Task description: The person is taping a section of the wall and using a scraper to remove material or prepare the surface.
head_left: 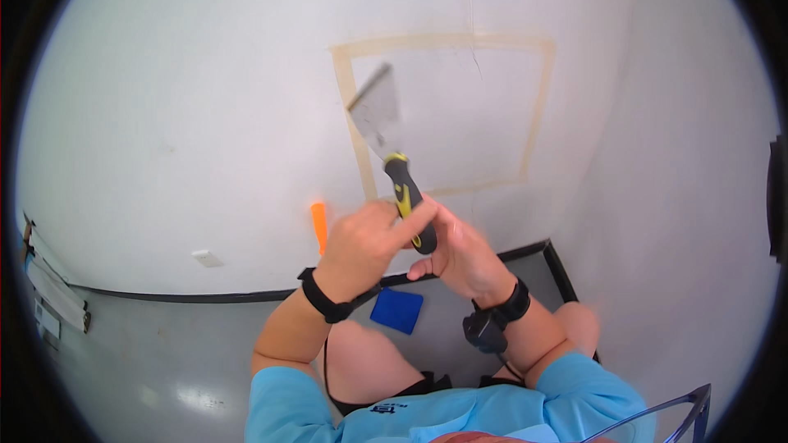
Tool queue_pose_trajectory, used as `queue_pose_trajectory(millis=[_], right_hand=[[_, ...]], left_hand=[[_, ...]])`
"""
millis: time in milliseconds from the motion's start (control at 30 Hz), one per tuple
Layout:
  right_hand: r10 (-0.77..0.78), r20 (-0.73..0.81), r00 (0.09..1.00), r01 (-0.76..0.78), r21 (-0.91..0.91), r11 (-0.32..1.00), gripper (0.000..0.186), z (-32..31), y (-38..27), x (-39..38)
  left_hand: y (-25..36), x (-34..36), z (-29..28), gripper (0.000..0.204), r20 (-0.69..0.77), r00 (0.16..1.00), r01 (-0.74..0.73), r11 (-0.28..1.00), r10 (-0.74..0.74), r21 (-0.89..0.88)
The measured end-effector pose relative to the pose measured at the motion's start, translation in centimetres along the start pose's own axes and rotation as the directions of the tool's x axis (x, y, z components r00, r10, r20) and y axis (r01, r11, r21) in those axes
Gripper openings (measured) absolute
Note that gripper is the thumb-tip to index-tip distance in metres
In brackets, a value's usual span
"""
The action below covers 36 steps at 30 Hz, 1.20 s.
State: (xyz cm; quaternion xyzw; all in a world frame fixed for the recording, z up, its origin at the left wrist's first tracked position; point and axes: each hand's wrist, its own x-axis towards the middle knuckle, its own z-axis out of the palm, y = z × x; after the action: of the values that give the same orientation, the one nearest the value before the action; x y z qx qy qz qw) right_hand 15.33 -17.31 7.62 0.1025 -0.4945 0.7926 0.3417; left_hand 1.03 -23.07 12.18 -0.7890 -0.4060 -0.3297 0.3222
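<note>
A putty knife (405,191) with a wide metal blade and a black and yellow handle is raised before the wall, its blade tilted up and left. My left hand (361,248) is closed on the handle, with a finger across it. On the handle's other side is my right hand (469,261), palm turned toward it and fingers stretched out, close to the handle's end. An orange handle (319,226) shows beside my left hand; its lower end is hidden, and whether I hold it I cannot tell.
Beige masking tape (443,41) frames a patch of the white wall (230,98), with a thin crack near its top. A blue square (397,310) lies on the grey floor (189,353) by the black baseboard (197,297). An outlet plate (207,258) sits low on the left.
</note>
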Motion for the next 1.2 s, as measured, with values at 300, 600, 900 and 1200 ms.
queue_pose_trajectory(millis=[300, 600, 900, 1200], right_hand=[[0.050, -0.062, 0.997, -0.058, -0.133, 0.989, 0.053, -3.0, 2.5, 0.2], [0.057, -0.190, 0.980, -0.094, -0.189, 0.978, 0.045, -2.5, 0.9, 5.5], [-0.022, -0.310, 0.951, -0.074, -0.296, 0.952, 0.040, -1.7, 2.7, 6.9], [-0.173, -0.374, 0.911, 0.035, -0.348, 0.937, 0.032, -2.1, 1.4, 7.9]], left_hand=[[-0.1, -1.2, 1.0, 0.049, 0.317, 0.948, -0.017, 0.998, 0.037, -0.064], [-2.5, -0.7, -11.9, 0.019, -0.573, 0.819, 0.113, 0.984, -0.013, 0.140], [-3.2, -2.7, -13.7, 0.031, -0.821, 0.571, 0.166, 0.977, 0.015, 0.134], [-4.1, -2.2, -17.7, 0.045, -0.395, 0.910, -0.050, 0.977, 0.131, 0.210]])
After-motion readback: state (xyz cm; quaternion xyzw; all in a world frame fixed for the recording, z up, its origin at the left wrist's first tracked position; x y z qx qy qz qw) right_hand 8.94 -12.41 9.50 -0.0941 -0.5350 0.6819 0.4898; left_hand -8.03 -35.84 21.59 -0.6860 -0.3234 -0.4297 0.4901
